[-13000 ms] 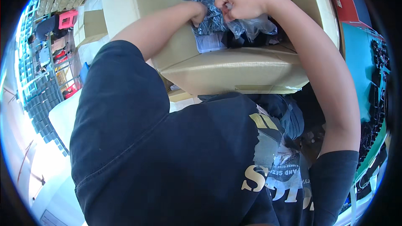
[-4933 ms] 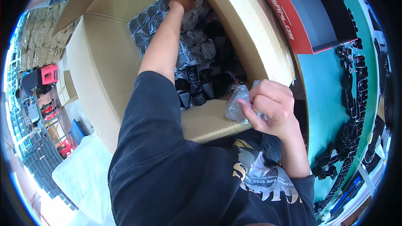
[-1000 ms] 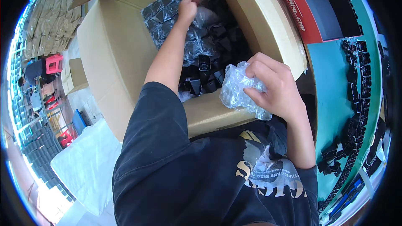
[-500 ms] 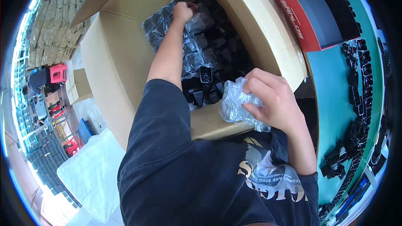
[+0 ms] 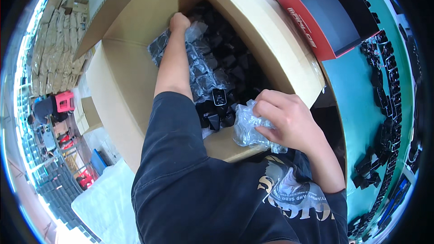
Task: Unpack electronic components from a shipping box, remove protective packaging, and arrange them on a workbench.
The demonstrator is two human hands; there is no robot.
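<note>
My left arm reaches deep into a large cardboard box (image 5: pixel 120 70). At its far end my left hand (image 5: pixel 180 21) is closed, fingers curled, and whatever it grips is hidden. Under and beside it lie black items in clear plastic wrap (image 5: pixel 199 68) and a loose clear plastic sheet (image 5: pixel 196 31). More black pieces (image 5: pixel 230 49) fill the box's right side. Among them a smartwatch (image 5: pixel 219 97) with a square, silver-rimmed face lies face up. Over the near edge of the box, my right hand (image 5: pixel 287 117) pinches crumpled clear plastic bags (image 5: pixel 248 129).
A red carton with a dark inside (image 5: pixel 307 31) stands on the green table (image 5: pixel 348 86) at the right. Rows of black watches (image 5: pixel 393 86) and a pile of black straps (image 5: pixel 368 171) lie there. Brown wrapped bundles (image 5: pixel 54 49) and a pink stool (image 5: pixel 64 101) are at the left.
My left hand has moved toward the far corner of the box. My right hand keeps hold of the plastic bags. The whole view has shifted slightly.
</note>
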